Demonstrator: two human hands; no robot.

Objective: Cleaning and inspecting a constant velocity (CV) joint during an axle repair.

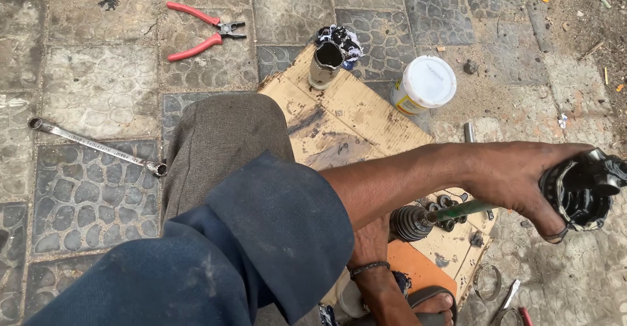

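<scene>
- while our left hand (pixel 506 176) clenches the greasy black rubber boot (pixel 584 189) at three o'clock, the thin green steel shaft (pixel 457 210) runs back to a ribbed black boot (pixel 410 223).
- our right hand (pixel 372 241) lies under the forearm; we cannot tell its grip.
- unused, we judge: red-handled pliers (pixel 199 32) at eleven o'clock, long silver ring spanner (pixel 98 147) at nine.

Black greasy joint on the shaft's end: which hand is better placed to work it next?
Left. The left hand has its fingers wrapped round the black joint; the right hand sits lower by the ribbed boot, mostly hidden under the forearm.
</scene>
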